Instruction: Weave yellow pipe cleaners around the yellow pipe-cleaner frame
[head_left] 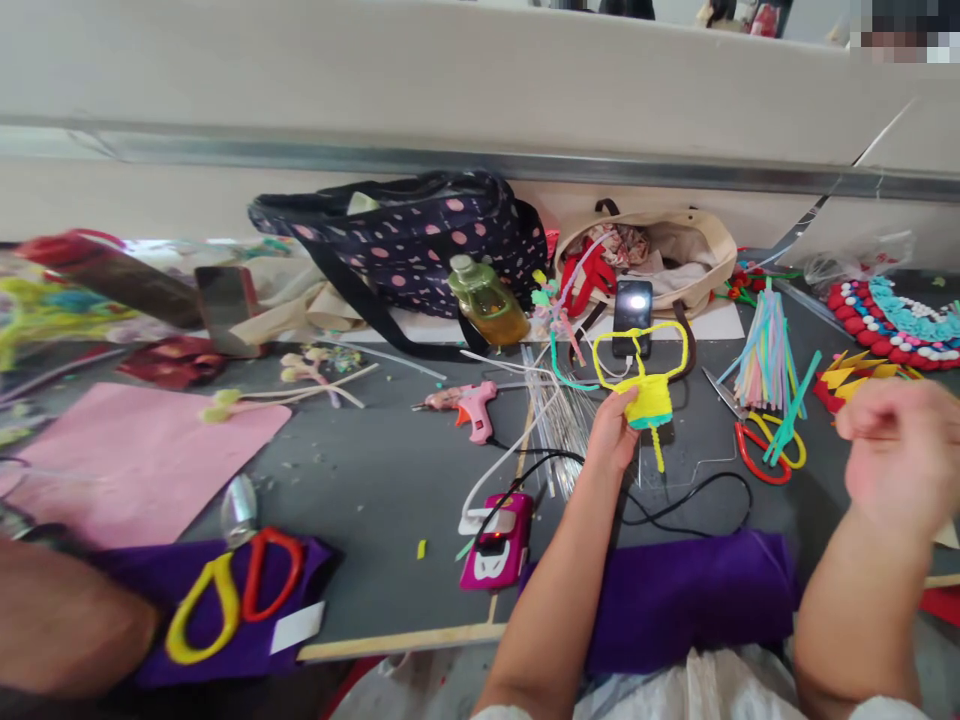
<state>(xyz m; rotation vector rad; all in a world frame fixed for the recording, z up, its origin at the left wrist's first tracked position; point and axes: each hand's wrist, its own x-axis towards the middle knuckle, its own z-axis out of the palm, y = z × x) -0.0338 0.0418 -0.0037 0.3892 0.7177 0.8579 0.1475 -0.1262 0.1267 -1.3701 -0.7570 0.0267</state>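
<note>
My left hand [613,435] is closed on the lower left edge of a yellow pipe-cleaner figure [648,402]. The piece has two wide loops on top, a filled body, a turquoise lower band and a short stem hanging down. Out to the right, my right hand [896,455] is raised with its fingers curled in, somewhat blurred; whatever is in it, if anything, is hidden. Below and left of it lie scissors with red and yellow handles [761,462], with turquoise strips [793,410] across them. Behind the yellow figure stands a phone [632,312] showing a bright spot.
A pink glue gun [472,408] lies near clear sticks [559,430] and a magenta power strip [499,545] with black cord. Behind are a dotted bag [420,235], bottle [487,300] and cream bag [697,260]. Pastel pipe cleaners [769,350] stand right. Another person's arm [67,620] enters left.
</note>
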